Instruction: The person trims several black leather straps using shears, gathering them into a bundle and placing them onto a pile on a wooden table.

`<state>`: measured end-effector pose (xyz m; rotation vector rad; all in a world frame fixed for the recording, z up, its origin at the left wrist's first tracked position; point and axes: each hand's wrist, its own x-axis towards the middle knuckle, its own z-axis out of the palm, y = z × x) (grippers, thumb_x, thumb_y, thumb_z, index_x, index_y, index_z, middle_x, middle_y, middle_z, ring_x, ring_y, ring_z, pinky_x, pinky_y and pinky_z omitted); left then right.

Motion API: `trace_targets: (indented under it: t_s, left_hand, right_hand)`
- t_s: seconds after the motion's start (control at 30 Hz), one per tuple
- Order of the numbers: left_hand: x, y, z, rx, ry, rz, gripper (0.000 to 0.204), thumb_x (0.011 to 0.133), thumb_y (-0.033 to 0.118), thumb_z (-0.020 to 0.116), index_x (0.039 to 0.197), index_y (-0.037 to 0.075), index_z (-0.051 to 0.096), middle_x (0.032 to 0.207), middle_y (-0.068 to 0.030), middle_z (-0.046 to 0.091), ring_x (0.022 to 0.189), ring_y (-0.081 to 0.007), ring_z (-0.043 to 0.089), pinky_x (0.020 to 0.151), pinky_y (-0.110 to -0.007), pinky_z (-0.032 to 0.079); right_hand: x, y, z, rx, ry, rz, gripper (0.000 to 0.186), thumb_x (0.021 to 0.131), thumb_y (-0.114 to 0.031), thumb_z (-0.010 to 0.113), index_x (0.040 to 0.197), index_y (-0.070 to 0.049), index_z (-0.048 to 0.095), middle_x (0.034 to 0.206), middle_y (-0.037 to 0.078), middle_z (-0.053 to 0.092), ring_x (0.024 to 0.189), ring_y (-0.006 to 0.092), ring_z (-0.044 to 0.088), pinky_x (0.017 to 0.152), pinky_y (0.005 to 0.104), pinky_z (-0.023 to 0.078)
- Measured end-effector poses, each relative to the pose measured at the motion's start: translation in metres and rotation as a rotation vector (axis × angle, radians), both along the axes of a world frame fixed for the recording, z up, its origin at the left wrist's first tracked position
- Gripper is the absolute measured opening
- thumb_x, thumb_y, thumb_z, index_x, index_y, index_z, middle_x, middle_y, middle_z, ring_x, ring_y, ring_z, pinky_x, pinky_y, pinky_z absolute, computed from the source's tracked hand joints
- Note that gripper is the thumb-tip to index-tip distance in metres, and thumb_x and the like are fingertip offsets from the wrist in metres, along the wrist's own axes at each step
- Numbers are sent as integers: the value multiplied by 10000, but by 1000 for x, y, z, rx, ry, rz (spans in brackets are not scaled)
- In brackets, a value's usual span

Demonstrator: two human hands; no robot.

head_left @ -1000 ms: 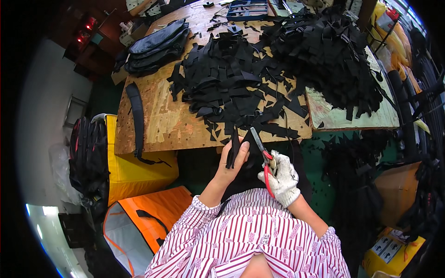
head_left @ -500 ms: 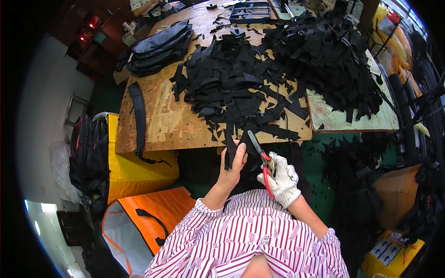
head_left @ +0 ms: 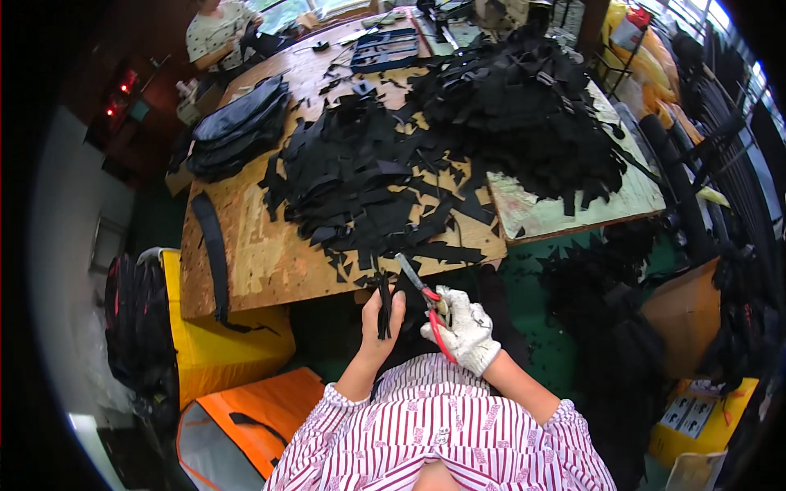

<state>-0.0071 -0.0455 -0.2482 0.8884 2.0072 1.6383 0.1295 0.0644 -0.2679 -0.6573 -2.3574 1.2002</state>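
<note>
My bare left hand (head_left: 372,327) is closed around a few narrow black fabric strips (head_left: 384,309), just off the table's front edge. Their ends hang down past my fingers. In a white knitted work glove, my right hand (head_left: 468,334) grips red-handled scissors (head_left: 412,272) with dark metal blades. The blades point up and left, close to the upper ends of the strips. Whether they touch the fabric I cannot tell. Beyond my hands, a loose heap of black webbing pieces (head_left: 348,176) spreads over the wooden table (head_left: 246,262), with small triangular scraps around it.
A larger black heap (head_left: 524,114) covers the pale side table (head_left: 565,209). Stacked black bags (head_left: 237,131) and a padded strap (head_left: 210,245) lie at left, a blue tray (head_left: 385,51) behind. Yellow (head_left: 221,360) and orange bags (head_left: 262,417) stand below left. Another person (head_left: 221,37) works far left.
The whole view has shifted, so the table and heaps sit lower and further left, and another person shows at the far left. Both hands keep their hold on the strips and the scissors.
</note>
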Motion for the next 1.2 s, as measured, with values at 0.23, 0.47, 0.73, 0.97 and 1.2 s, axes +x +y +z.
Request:
trace_targets:
  t_s: [0.23, 0.47, 0.73, 0.97, 1.2]
  left_hand:
    - [-1, 3, 4, -4, -2, -18, 126, 908, 134, 553, 839, 28, 546, 589, 39, 466, 521, -32, 440, 475, -206, 346]
    - [13, -12, -13, 14, -175, -49, 118, 922, 138, 545, 950, 25, 527, 627, 8, 482, 529, -62, 443, 487, -221, 366]
    - [-55, -17, 41, 442, -940, 27, 165, 855, 35, 550, 1001, 75, 483, 806, -41, 518, 706, -150, 494, 711, -318, 437]
    - [-78, 15, 73, 278, -213, -118, 204, 821, -7, 628, 1003, 26, 544, 842, -4, 546, 689, -75, 501, 627, -215, 401]
    - [-56, 149, 43, -160, 615, -304, 386, 666, 18, 714, 1027, 11, 581, 900, -152, 599, 856, -298, 609, 736, -347, 475]
  right_hand:
    - [7, -7, -23, -235, 13, -24, 618, 704, -414, 732, 1148, -73, 470, 920, 146, 598, 726, 341, 610, 616, 415, 488]
    - [-2, 10, -12, -212, 84, -49, 595, 701, -383, 743, 1099, -36, 469, 857, 132, 624, 704, 339, 615, 626, 412, 482]
    - [4, 22, -10, -777, 483, -309, 290, 786, -10, 550, 1030, -89, 416, 819, 25, 514, 582, 74, 493, 432, 190, 402]
    - [15, 35, 10, -949, 396, -490, 141, 782, -25, 499, 913, -63, 462, 607, 13, 469, 385, 86, 411, 339, 207, 355]
    - [29, 37, 0, -965, 421, -399, 261, 829, -126, 590, 1008, -77, 407, 759, 23, 520, 517, 61, 471, 421, 194, 399]
